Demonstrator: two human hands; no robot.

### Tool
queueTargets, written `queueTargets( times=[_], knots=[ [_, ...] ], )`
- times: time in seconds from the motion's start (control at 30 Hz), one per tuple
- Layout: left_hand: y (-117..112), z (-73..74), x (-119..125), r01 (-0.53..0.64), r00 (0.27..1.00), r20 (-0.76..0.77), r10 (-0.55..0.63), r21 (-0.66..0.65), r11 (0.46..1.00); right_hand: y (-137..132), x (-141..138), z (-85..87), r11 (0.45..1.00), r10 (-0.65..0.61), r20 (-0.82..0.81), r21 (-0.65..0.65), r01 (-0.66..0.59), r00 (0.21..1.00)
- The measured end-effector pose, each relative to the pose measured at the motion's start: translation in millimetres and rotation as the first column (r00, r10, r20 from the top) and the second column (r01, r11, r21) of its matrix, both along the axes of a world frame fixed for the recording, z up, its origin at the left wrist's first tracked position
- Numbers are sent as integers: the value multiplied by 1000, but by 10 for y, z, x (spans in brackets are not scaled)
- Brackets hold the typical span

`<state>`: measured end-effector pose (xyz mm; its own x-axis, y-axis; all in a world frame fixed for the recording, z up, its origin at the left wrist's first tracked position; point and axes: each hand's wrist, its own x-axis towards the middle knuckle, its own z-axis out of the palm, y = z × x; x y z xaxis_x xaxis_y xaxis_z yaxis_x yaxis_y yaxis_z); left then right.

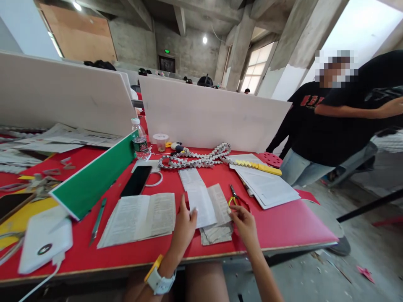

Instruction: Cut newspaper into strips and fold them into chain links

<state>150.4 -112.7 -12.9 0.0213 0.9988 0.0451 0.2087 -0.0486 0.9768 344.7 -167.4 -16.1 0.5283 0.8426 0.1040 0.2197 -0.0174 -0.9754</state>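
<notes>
White paper strip [201,203] on the red table [283,222], long axis running away from you. Your left hand [184,226] is at its left edge, fingers straight, tips pressing it, gripping nothing. Your right hand [244,224] is farther off to its right, fingers curled; pinch unclear.

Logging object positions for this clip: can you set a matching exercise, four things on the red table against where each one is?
Things:
1. black phone
2. water bottle
3. yellow-handled scissors
4. white paper strip

Places:
A. under the fingertips of the left hand
B. standing upright at the far end of the green board
C. just beyond the right hand
D. lying flat, screen dark, beside the green board

Pairs: 1-D, 2-B, 3-C, 4-A
</notes>
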Motion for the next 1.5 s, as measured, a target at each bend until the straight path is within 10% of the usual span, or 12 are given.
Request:
queueTargets(
  times=[0.17, 0.43, 0.77, 0.97, 1.2, 1.5],
  knots=[
    [-123, 7, 0, 45, 970, -241, -24, 79, 996, -77, 30, -31, 999, 16, 345, -40, -2, 938],
    [-241, -111, 97, 109, 863, -504, 8, 202, 973, 149, 83, 63, 972, 232, 469, -81, -220, 852],
    [-247, -342, 166, 317, 894, -378, -241, 154, 936, 251, -26, 305, 927, 364, 523, -284, -245, 771],
    [-253, -258, -13, 378, 850, -457, -262, 183, 908, 676, -205, 554, 914, 398, 720, -256, -316, 569],
    [-186, -82, -509, 160, 878, -479, 23, 339, 927, 1560, -703, 328, 747, 575, 806, -445, -494, 143],
    [95, -400, -1055, 24, 815, -540, 208, 390, 921, 1477, -939, 154, 773, 579, 815, -533, -344, 37]
  ],
)
